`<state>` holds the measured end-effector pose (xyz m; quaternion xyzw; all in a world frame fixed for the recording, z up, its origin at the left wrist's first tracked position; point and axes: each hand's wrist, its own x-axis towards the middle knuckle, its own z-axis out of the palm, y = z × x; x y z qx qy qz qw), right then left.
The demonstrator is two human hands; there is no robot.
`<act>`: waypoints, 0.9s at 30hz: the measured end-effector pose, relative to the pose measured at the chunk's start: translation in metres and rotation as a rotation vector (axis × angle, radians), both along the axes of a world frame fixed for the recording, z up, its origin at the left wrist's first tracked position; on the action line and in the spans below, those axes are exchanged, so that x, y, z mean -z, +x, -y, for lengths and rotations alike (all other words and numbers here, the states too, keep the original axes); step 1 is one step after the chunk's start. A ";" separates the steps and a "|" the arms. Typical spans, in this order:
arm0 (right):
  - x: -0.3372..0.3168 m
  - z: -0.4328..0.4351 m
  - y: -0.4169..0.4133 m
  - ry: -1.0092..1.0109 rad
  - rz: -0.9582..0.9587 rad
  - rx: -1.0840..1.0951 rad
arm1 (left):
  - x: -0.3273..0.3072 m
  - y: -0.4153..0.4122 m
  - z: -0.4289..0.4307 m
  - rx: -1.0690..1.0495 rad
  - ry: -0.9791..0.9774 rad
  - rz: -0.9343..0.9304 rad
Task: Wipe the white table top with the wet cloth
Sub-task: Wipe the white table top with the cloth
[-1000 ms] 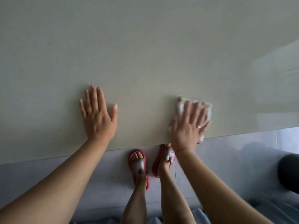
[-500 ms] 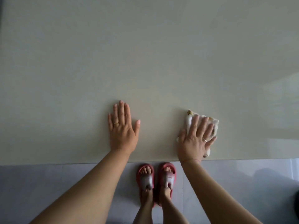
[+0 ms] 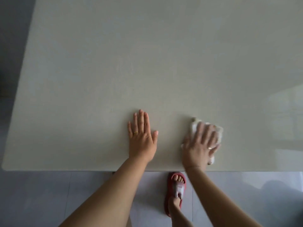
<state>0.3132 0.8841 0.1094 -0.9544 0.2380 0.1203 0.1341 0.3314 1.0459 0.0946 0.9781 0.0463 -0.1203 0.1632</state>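
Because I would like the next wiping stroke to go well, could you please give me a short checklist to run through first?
1. Crumpled white wet cloth sits under the right hand: ok.
2. Right hand's fingers lie spread on the cloth, pressing it to the smooth white table top: ok.
3. Left hand rests flat on the table top, apart from the cloth: ok.
4. Cloth lies wholly on the table top, inside its near edge: ok.
5. Cloth wet enough: cannot tell.
6. Footing: one red slipper on the grey floor shows, the other foot does not: cannot tell.
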 end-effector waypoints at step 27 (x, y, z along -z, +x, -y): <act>0.008 -0.112 0.066 -0.037 0.014 0.104 | 0.018 0.071 -0.240 -0.252 0.157 0.181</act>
